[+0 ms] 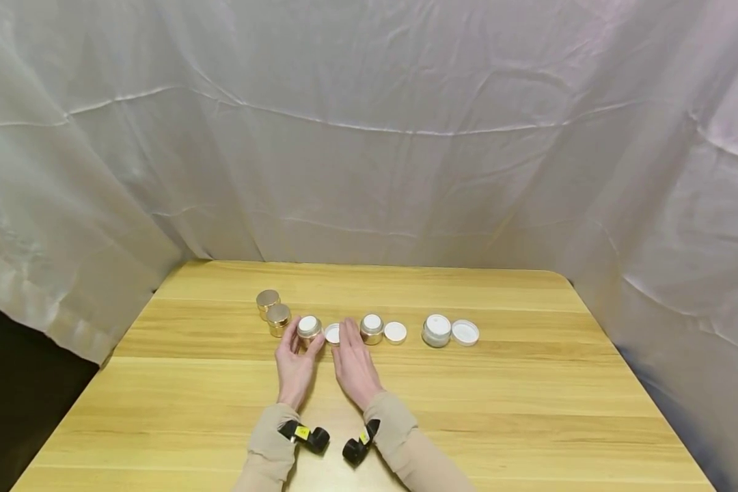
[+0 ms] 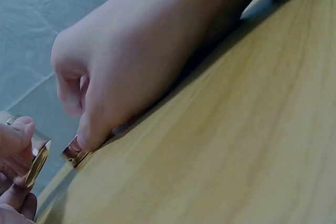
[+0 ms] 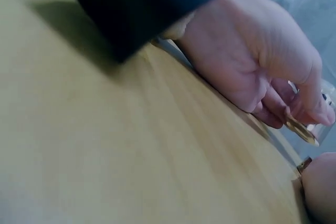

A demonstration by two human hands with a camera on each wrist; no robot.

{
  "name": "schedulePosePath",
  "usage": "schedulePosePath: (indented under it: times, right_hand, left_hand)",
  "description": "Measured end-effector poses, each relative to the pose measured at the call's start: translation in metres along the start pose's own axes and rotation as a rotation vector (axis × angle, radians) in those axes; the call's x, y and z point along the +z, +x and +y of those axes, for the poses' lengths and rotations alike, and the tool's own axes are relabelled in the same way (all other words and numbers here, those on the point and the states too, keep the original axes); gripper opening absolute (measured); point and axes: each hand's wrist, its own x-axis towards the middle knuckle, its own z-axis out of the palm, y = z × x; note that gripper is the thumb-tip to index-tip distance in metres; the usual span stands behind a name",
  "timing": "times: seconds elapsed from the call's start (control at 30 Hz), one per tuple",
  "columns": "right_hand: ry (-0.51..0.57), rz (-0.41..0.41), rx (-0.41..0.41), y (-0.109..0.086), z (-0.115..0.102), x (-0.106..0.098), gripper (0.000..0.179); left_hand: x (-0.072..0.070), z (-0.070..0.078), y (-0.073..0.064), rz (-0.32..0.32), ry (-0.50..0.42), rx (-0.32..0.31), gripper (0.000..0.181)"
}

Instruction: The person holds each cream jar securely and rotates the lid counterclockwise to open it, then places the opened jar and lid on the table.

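Observation:
My left hand [image 1: 296, 369] grips a small cosmetic jar [image 1: 309, 328] with a white top, thumb and fingers on its sides. The left wrist view shows the jar's gold base [image 2: 38, 165]; in the right wrist view its clear wall shows beyond the thumb. Close beside it, my right hand [image 1: 357, 372] pinches a lid [image 1: 333, 333] whose white inside faces up. This lid's gold rim [image 2: 72, 156] shows below the right thumb in the left wrist view. My fingers cover part of the lid in the head view.
Right of my hands stand a gold-based jar [image 1: 372, 329] with a lid [image 1: 395, 333] beside it, then a frosted jar [image 1: 436, 331] and its lid [image 1: 465, 333]. Two gold-capped jars [image 1: 268, 299] stand to the left. A grey curtain [image 1: 369, 171] hangs behind the wooden table [image 1: 529, 410].

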Motion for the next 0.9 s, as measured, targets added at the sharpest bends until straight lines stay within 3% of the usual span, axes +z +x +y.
schedulePosePath:
  times: [0.17, 0.37, 0.5, 0.7, 0.9]
  right_hand:
    - [0.066, -0.091, -0.005, -0.019, 0.004, -0.016, 0.055]
    - [0.149, -0.097, -0.094, -0.045, 0.016, -0.035, 0.057]
    - [0.223, -0.088, -0.088, -0.058, 0.020, -0.046, 0.057]
    - [0.248, -0.072, -0.082, -0.064, 0.021, -0.051, 0.055]
    - [0.241, -0.074, -0.074, -0.064, 0.021, -0.050, 0.055]
  left_hand:
    - [0.002, 0.000, -0.001, -0.017, 0.032, 0.015, 0.068]
    - [0.002, -0.003, 0.000, -0.010, 0.077, 0.043, 0.065]
    - [0.001, -0.003, 0.004, 0.007, 0.123, 0.066, 0.063]
    - [0.002, -0.003, 0.009, 0.054, 0.192, 0.111, 0.055]
    - [0.003, -0.002, 0.011, 0.044, 0.234, 0.110, 0.052]
